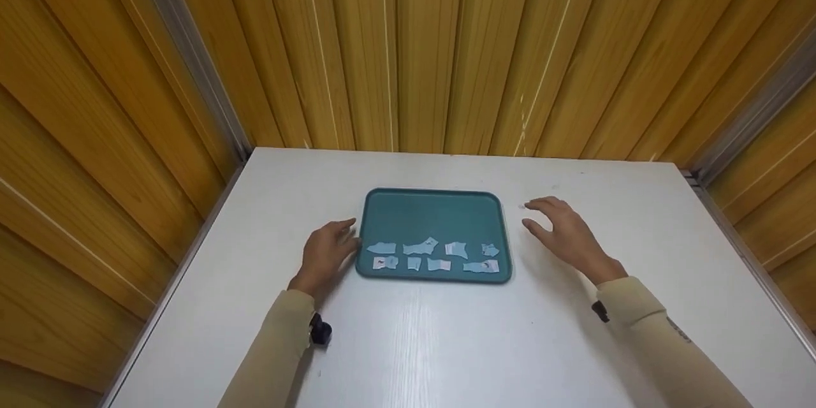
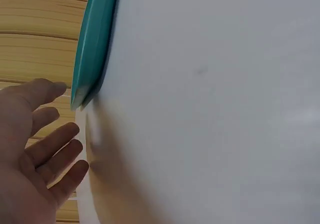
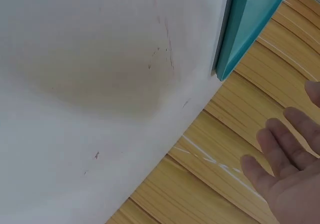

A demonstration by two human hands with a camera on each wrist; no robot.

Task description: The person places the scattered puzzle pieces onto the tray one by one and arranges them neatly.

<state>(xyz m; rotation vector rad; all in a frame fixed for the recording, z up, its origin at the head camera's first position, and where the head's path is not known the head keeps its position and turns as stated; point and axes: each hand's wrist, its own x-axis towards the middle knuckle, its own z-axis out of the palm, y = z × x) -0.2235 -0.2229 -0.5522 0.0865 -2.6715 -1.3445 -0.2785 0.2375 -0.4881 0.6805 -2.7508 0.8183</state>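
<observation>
A teal tray lies flat on the white table, with several torn pieces of light blue paper in two rows along its near half. One scrap has an irregular, jagged outline; another scrap at the near right carries a dark mark. Just left of the tray is my left hand, its fingers relaxed and holding nothing; in the left wrist view its thumb is close to the tray's edge. To the right, apart from the tray, my right hand hovers with loosely bent, spread fingers and an empty palm.
The white table reaches to a wall of yellow-brown wooden panels at the back, with similar panels on both sides. Small scuff marks show on the tabletop. Dark straps sit at both sleeve cuffs.
</observation>
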